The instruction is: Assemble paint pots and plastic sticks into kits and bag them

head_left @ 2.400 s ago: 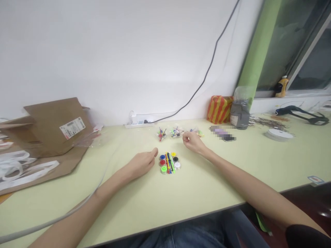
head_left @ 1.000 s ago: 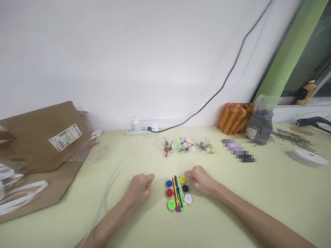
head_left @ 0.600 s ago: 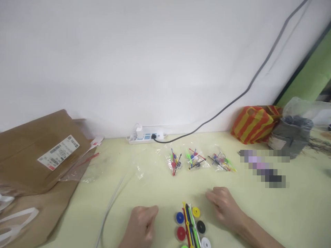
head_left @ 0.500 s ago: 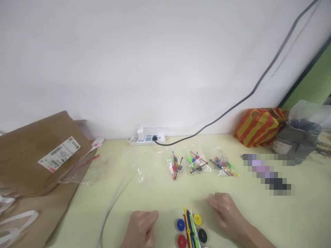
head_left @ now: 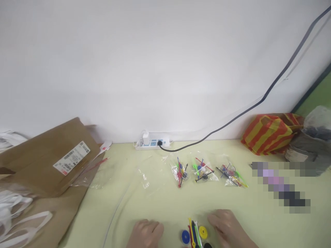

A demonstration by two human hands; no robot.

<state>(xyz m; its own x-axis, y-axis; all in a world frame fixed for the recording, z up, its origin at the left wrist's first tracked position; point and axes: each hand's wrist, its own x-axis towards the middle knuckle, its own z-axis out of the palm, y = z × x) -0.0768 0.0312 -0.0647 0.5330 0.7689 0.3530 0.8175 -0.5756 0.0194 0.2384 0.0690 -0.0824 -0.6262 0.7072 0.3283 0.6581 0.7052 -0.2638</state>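
Observation:
My left hand (head_left: 146, 234) rests on the pale green table (head_left: 160, 203) at the bottom edge, fingers curled in a loose fist with nothing seen in it. My right hand (head_left: 227, 230) lies palm down to the right, fingers bent. Between them sits a small set of coloured plastic discs and sticks (head_left: 194, 235), half cut off by the frame; the right fingertips are close to the yellow disc (head_left: 203, 232). Farther back lie three small clear bags of coloured pieces (head_left: 181, 171), (head_left: 202, 170), (head_left: 232, 175).
A brown cardboard package (head_left: 49, 162) with a label and white straps (head_left: 18, 217) fills the left. A white power strip (head_left: 152, 142) with a dark cable sits by the wall. An empty clear bag (head_left: 147, 172), a striped bag (head_left: 270, 132) and a grey pouch (head_left: 309, 151) lie around.
The view has tilted up, so my hands and the coloured set have slid to the bottom edge. My right hand came back from the bags to beside the set.

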